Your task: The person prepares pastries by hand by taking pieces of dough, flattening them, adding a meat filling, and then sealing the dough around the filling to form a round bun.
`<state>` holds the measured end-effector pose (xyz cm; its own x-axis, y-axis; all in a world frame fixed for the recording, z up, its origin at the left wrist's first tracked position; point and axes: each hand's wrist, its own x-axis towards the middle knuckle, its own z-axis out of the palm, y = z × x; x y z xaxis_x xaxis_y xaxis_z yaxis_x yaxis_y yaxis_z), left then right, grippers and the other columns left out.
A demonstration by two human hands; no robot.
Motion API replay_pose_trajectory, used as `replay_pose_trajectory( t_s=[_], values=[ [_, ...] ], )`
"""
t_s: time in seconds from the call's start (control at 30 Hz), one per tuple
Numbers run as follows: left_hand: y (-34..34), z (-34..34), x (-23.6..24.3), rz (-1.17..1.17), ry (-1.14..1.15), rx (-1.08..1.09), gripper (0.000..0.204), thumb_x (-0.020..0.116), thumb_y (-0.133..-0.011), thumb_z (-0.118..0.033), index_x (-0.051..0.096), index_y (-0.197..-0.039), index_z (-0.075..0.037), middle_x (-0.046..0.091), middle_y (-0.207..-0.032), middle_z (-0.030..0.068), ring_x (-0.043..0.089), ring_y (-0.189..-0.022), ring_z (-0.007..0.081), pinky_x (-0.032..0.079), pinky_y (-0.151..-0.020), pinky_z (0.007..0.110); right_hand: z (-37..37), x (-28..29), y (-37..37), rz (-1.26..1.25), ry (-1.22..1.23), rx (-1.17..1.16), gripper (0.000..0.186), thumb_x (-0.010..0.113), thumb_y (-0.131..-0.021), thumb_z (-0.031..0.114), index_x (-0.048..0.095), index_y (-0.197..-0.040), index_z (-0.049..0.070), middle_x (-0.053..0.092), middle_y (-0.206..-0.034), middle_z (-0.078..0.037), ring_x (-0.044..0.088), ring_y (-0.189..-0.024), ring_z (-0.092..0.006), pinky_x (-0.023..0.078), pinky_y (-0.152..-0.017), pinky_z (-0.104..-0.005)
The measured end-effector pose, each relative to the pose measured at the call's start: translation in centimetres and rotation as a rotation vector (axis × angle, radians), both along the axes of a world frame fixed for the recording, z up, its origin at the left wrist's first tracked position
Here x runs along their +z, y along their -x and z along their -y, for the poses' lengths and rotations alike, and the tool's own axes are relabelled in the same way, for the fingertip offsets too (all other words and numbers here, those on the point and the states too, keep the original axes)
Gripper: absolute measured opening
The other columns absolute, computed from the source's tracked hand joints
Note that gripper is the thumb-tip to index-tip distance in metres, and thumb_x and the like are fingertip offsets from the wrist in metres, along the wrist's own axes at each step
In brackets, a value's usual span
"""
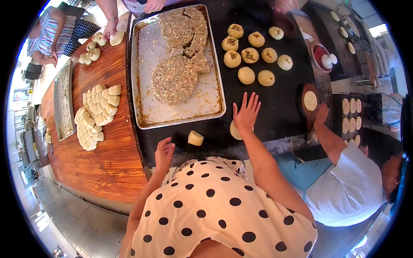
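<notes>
My right hand (246,112) lies on the black worktop (269,118), fingers spread, beside a pale dough round (235,134) that is partly hidden by it. My left hand (164,152) is at the near edge, fingers loosely curled apart and holding nothing. A cut dough piece (195,138) lies between my hands. Farther up sit several dough balls (246,75), some open on top with brown filling showing. A metal tray (142,116) on the left holds a crumbly, speckled filling mass (174,79).
A wooden board (112,167) bears cut dough (97,114) and a long pan (64,99). A co-worker's hand (111,30) touches dough at the top left. At right, a co-worker's hand (321,115) is beside a small board with a dough disc (310,101); a red bowl (317,56) stands behind.
</notes>
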<state>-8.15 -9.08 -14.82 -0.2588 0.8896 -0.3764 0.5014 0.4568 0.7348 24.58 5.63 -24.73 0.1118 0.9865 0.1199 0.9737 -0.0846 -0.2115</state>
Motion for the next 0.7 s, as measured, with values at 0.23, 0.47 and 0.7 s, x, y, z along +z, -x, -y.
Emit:
replay_pose_trajectory(
  t_s=[0.23, 0.47, 0.7],
  values=[
    [-0.3, 2.3, 0.4, -0.052, -0.054, 0.041, 0.032, 0.063, -0.094, -0.015, 0.059, -0.123, -0.003, 0.062, -0.117, 0.0124, 0.067, -0.098, 0.0208, 0.054, -0.084, 0.032, 2.3, 0.2, 0.7, -0.087, 0.013, 0.237, 0.071, 0.048, -0.096, 0.046, 0.033, -0.149, 0.001, 0.023, -0.156, -0.027, 0.019, -0.146, -0.0404, 0.012, -0.119, -0.0538],
    [-3.0, 4.6, 2.0, -0.094, -0.013, 0.0, 0.033, 0.063, -0.095, -0.017, 0.059, -0.124, -0.003, 0.062, -0.119, 0.0134, 0.066, -0.1, 0.0205, 0.055, -0.084, 0.032, 3.4, 1.1, 1.6, -0.101, 0.0, 0.314, 0.07, 0.048, -0.096, 0.044, 0.035, -0.147, 0.0, 0.022, -0.157, -0.024, 0.021, -0.146, -0.0367, 0.013, -0.119, -0.0535],
    [-4.1, 6.1, 1.1, -0.026, -0.026, 0.011, 0.034, 0.064, -0.095, -0.019, 0.058, -0.125, -0.004, 0.064, -0.118, 0.0134, 0.066, -0.103, 0.0224, 0.054, -0.085, 0.033, 6.3, 1.3, -2.1, -0.188, -0.062, 0.353, 0.069, 0.057, -0.093, 0.039, 0.034, -0.148, 0.004, 0.022, -0.157, -0.023, 0.024, -0.145, -0.038, 0.017, -0.118, -0.0538]
  ],
)
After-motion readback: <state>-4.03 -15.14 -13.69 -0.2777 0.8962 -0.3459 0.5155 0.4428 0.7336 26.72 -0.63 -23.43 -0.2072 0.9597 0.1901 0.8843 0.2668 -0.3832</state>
